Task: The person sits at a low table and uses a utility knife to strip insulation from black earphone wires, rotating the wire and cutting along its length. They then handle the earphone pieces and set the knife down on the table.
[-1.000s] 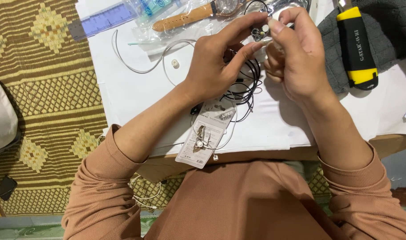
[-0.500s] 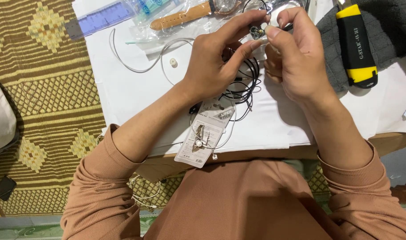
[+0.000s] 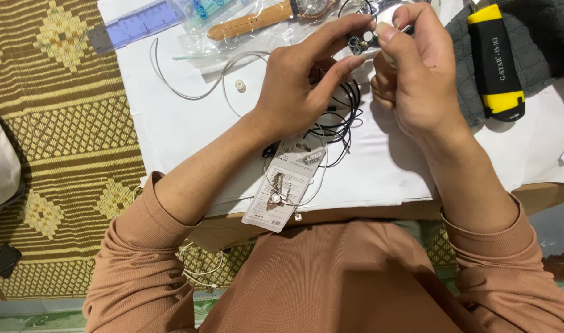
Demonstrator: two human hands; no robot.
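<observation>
My left hand (image 3: 303,86) pinches a small dark round earphone part (image 3: 358,43) between thumb and forefinger, above white paper (image 3: 189,129) on a low table. My right hand (image 3: 417,77) meets it from the right, its fingertips closed on a thin pale piece at that same part. Black cable (image 3: 343,120) trails down from the part and lies coiled under both hands. A flat packet with white earbuds (image 3: 285,191) rests at the paper's near edge, below my left wrist.
A brown-strapped wristwatch (image 3: 257,18) in clear plastic lies at the top, a blue ruler (image 3: 143,23) to its left. A white wire (image 3: 177,86) and small white bead (image 3: 239,84) sit on the paper. A black and yellow tool (image 3: 494,61) lies on dark cloth at right. Patterned mat (image 3: 60,142) at left.
Both hands stay together at the small part, with only slight finger shifts; the view has drifted a little.
</observation>
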